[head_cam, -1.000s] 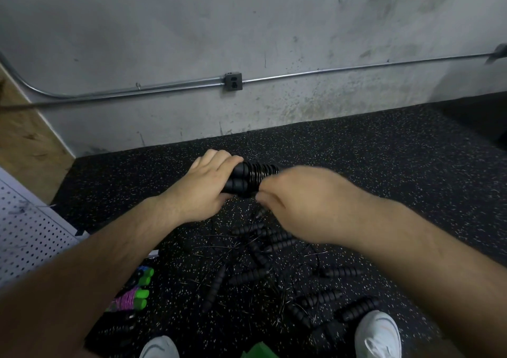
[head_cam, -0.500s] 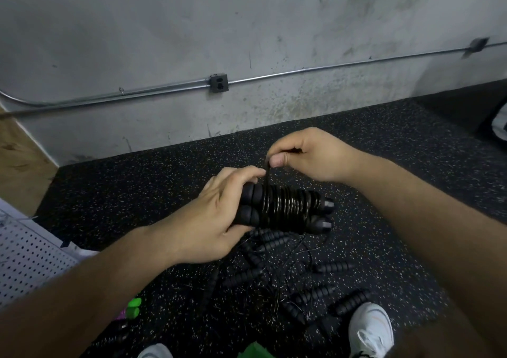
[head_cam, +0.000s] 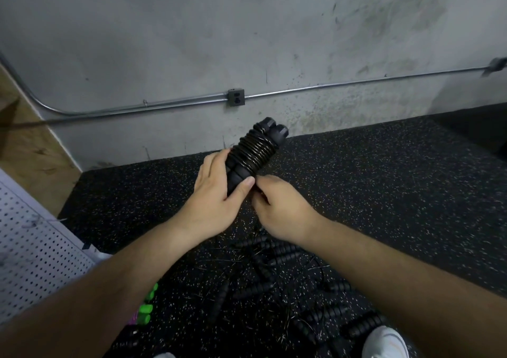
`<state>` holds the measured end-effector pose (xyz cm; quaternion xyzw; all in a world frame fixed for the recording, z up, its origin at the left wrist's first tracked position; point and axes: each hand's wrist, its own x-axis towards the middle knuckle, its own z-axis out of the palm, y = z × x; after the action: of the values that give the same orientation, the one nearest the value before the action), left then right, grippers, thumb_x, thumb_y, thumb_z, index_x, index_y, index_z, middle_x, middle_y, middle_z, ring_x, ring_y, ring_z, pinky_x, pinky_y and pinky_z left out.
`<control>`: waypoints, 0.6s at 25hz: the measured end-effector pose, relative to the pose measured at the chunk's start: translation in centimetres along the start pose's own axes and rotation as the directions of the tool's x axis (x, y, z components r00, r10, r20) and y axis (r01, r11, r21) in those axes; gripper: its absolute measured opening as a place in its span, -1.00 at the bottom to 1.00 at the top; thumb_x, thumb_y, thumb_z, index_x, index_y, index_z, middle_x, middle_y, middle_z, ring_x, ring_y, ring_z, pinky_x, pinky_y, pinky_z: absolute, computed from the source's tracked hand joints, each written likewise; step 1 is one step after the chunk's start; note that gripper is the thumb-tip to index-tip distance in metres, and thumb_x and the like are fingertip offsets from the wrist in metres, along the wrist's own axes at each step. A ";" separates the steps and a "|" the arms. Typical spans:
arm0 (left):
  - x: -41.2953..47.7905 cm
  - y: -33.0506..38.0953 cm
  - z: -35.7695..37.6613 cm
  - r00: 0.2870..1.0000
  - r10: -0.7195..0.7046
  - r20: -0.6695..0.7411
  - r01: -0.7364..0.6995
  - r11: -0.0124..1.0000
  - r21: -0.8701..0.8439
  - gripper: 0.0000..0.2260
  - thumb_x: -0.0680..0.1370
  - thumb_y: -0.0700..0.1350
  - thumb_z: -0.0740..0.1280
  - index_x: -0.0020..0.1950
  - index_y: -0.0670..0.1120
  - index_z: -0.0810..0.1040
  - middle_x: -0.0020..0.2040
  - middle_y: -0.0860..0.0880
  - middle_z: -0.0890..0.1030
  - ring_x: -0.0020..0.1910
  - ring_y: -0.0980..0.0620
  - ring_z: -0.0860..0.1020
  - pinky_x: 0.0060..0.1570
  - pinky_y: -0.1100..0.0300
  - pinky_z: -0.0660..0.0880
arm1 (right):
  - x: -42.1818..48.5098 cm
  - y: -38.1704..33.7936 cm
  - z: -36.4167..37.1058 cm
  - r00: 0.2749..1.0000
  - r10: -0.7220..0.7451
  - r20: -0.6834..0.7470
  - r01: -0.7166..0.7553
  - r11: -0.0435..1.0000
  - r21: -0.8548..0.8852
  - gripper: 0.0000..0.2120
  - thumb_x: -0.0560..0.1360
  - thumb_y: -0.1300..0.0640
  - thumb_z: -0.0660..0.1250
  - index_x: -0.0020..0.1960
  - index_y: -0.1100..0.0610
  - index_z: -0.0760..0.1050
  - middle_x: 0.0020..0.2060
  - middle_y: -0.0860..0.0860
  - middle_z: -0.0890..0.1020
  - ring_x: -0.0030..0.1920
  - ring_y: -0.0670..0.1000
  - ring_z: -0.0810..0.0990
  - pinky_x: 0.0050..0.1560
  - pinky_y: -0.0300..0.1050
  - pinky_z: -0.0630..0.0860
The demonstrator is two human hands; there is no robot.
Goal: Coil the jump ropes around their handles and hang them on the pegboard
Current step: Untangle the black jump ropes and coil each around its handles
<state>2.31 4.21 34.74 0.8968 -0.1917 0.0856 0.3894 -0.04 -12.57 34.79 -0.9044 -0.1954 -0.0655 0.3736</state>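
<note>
My left hand (head_cam: 216, 193) grips the lower end of a black jump rope bundle (head_cam: 255, 151): two ribbed handles held side by side with thin cord wound tightly round them. The bundle tilts up and to the right, its caps pointing at the wall. My right hand (head_cam: 279, 209) sits just below the bundle with its fingers curled at the cord's loose end; what it pinches is hidden. Several more black jump ropes (head_cam: 277, 280) lie tangled on the floor beneath my arms. The white pegboard (head_cam: 33, 253) lies at the left edge.
Green and pink handles (head_cam: 145, 309) lie on the floor beside the pegboard. A white shoe (head_cam: 384, 342) shows at the bottom right. A grey concrete wall with a metal conduit and an outlet box (head_cam: 236, 97) stands behind the black speckled rubber floor (head_cam: 384, 179).
The bundle has swung from lying level to tilting up toward the wall. My right hand has dropped from above the coil to just below it, by my left thumb.
</note>
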 end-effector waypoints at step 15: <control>-0.3 2.7 -2.5 0.970 -0.189 0.154 0.238 0.588 -0.773 -0.47 0.55 -0.22 0.38 0.40 0.26 0.40 0.07 -0.19 0.68 -0.05 -0.03 0.61 -0.05 0.14 0.58 | -0.7 -2.4 -1.2 0.913 -0.059 -0.403 0.136 0.977 0.166 -0.64 0.54 0.09 0.45 0.32 0.08 0.55 0.01 -0.06 0.47 -0.03 -0.19 0.51 0.02 -0.33 0.52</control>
<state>0.96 4.43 38.15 0.6535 -0.1117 -0.0792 0.7444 -1.61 -12.04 36.99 -0.8216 -0.1664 -0.2466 0.4863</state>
